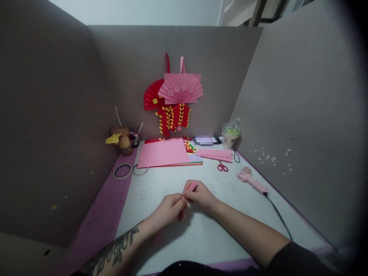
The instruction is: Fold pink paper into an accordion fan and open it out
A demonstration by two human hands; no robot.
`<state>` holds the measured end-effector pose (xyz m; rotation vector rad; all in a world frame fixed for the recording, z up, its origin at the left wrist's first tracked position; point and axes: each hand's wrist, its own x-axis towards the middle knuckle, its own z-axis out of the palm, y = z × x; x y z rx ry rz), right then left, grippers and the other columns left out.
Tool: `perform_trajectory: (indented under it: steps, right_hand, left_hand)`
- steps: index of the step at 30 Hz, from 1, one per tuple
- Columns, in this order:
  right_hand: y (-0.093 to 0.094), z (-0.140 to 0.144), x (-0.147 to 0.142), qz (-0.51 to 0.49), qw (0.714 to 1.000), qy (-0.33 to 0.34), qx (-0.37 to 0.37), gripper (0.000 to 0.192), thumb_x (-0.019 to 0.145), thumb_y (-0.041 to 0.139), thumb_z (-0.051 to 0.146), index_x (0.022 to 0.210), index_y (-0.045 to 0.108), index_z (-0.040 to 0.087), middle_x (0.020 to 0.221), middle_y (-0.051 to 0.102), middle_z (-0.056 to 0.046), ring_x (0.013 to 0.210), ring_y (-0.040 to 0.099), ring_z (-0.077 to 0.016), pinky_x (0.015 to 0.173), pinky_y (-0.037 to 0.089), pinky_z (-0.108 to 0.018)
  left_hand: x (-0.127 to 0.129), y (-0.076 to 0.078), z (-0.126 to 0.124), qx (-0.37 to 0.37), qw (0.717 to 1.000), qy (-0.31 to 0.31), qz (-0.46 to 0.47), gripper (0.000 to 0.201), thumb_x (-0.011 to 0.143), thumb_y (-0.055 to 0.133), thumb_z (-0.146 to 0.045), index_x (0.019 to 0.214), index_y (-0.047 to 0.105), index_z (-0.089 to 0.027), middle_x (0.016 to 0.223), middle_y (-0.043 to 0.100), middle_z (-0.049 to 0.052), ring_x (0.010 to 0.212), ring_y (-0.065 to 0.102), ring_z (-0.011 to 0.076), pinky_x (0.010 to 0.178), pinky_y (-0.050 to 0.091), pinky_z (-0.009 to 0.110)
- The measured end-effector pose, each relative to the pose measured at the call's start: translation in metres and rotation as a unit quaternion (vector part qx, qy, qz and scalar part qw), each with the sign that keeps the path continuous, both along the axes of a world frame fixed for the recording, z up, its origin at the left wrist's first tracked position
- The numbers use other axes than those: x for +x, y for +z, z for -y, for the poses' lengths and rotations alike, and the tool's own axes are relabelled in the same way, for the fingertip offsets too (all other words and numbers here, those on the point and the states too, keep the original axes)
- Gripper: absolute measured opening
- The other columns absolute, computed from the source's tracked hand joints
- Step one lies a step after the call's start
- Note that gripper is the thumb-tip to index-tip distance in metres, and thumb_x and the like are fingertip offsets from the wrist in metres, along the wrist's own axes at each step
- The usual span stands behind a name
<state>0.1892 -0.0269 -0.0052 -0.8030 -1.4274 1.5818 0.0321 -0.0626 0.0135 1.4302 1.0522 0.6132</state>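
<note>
My left hand and my right hand meet at the fingertips above the white mat. A small folded piece of pink paper sticks up from my right hand, pinched between thumb and fingers. My left fingers are pinched together against the right fingertips, and whatever they hold is hidden. A thin pale sliver shows just below where the fingers touch.
Pink sheets lie on coloured paper at the back, beside pink strips. Red-handled scissors and a corded pink glue gun lie right; tape rolls lie left. Paper fans hang on the grey partition.
</note>
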Motion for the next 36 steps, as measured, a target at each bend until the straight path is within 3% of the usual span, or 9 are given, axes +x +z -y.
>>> perform_trajectory:
  steps: [6, 11, 14, 16, 18, 22, 26, 31, 36]
  right_hand:
    - [0.004, -0.014, 0.015, 0.057, 0.996, -0.069, -0.03, 0.037, 0.063, 0.072, 0.049, 0.058, 0.052, 0.018, 0.039, 0.049, 0.005, 0.032, 0.039, -0.0072, 0.033, 0.026, -0.019]
    - [0.0, -0.031, 0.028, 0.064, 0.989, -0.134, 0.005, 0.046, 0.065, 0.066, 0.058, 0.053, 0.043, 0.02, 0.037, 0.04, 0.007, 0.033, 0.03, -0.0058, 0.034, 0.02, -0.019]
    - [0.0, -0.033, 0.031, 0.082, 0.965, -0.243, 0.065, 0.042, 0.077, 0.055, 0.055, 0.057, 0.044, 0.02, 0.043, 0.039, 0.006, 0.038, 0.034, -0.0078, 0.038, 0.028, -0.021]
    - [0.001, -0.026, 0.028, 0.121, 0.937, -0.276, 0.175, 0.027, 0.082, 0.054, 0.042, 0.069, 0.052, 0.019, 0.057, 0.049, 0.002, 0.049, 0.044, -0.0104, 0.047, 0.038, -0.023]
    - [0.001, -0.015, 0.021, 0.165, 0.899, -0.248, 0.321, 0.014, 0.081, 0.056, 0.027, 0.093, 0.057, 0.019, 0.085, 0.058, -0.005, 0.071, 0.053, -0.0148, 0.063, 0.047, -0.029]
    - [-0.002, 0.004, 0.002, 0.226, 0.818, -0.113, 0.516, 0.041, 0.078, 0.056, 0.014, 0.116, 0.054, 0.025, 0.119, 0.049, -0.01, 0.108, 0.048, -0.0235, 0.089, 0.045, -0.043]
    - [-0.004, 0.005, -0.007, 0.214, 0.802, -0.078, 0.553, 0.038, 0.078, 0.056, 0.013, 0.114, 0.058, 0.026, 0.117, 0.051, -0.01, 0.105, 0.049, -0.0228, 0.089, 0.045, -0.043]
    - [0.0, 0.004, -0.006, 0.177, 0.773, -0.104, 0.6, 0.035, 0.08, 0.058, 0.017, 0.114, 0.059, 0.026, 0.104, 0.062, -0.007, 0.095, 0.054, -0.0212, 0.083, 0.045, -0.041]
    - [0.014, 0.021, 0.001, 0.161, 0.723, -0.064, 0.669, 0.035, 0.082, 0.058, 0.013, 0.116, 0.058, 0.025, 0.089, 0.069, -0.003, 0.086, 0.059, -0.0198, 0.074, 0.046, -0.036]
  left_hand:
    - [-0.004, 0.007, -0.002, 0.007, 0.999, -0.018, -0.034, 0.022, 0.08, 0.042, -0.031, 0.069, 0.055, -0.017, 0.051, 0.056, -0.002, 0.045, 0.05, 0.0116, 0.049, 0.04, 0.023]
    - [-0.008, 0.012, -0.008, -0.01, 0.999, -0.025, -0.026, 0.023, 0.081, 0.047, -0.033, 0.068, 0.056, -0.016, 0.049, 0.058, -0.002, 0.042, 0.051, 0.0112, 0.047, 0.039, 0.023]
    - [-0.013, 0.017, -0.017, -0.078, 0.989, 0.077, 0.1, 0.017, 0.083, 0.051, -0.03, 0.075, 0.055, -0.015, 0.063, 0.066, 0.003, 0.048, 0.058, 0.0113, 0.048, 0.04, 0.021]
    - [-0.017, 0.019, -0.023, -0.151, 0.95, 0.167, 0.217, 0.012, 0.085, 0.052, -0.026, 0.083, 0.053, -0.015, 0.084, 0.07, 0.01, 0.064, 0.066, 0.0148, 0.056, 0.047, 0.022]
    - [-0.019, 0.018, -0.026, -0.22, 0.905, 0.21, 0.297, 0.007, 0.085, 0.053, -0.02, 0.088, 0.052, -0.014, 0.097, 0.068, 0.014, 0.078, 0.068, 0.0186, 0.065, 0.052, 0.026]
    - [-0.014, 0.008, -0.025, -0.276, 0.874, 0.218, 0.335, 0.006, 0.084, 0.052, -0.012, 0.089, 0.056, -0.01, 0.077, 0.067, 0.008, 0.063, 0.065, 0.0139, 0.062, 0.053, 0.025]
    - [-0.006, -0.004, -0.019, -0.263, 0.886, 0.205, 0.321, 0.01, 0.083, 0.056, -0.017, 0.088, 0.061, -0.01, 0.077, 0.066, 0.006, 0.063, 0.063, 0.0122, 0.06, 0.052, 0.022]
    - [-0.003, -0.01, -0.018, -0.265, 0.887, 0.166, 0.341, 0.008, 0.079, 0.059, -0.017, 0.083, 0.061, -0.01, 0.077, 0.066, 0.007, 0.064, 0.062, 0.0119, 0.058, 0.049, 0.021]
    - [-0.01, -0.007, -0.027, -0.283, 0.863, 0.246, 0.339, 0.003, 0.081, 0.057, -0.016, 0.083, 0.056, -0.013, 0.091, 0.069, 0.012, 0.074, 0.067, 0.018, 0.064, 0.053, 0.027]
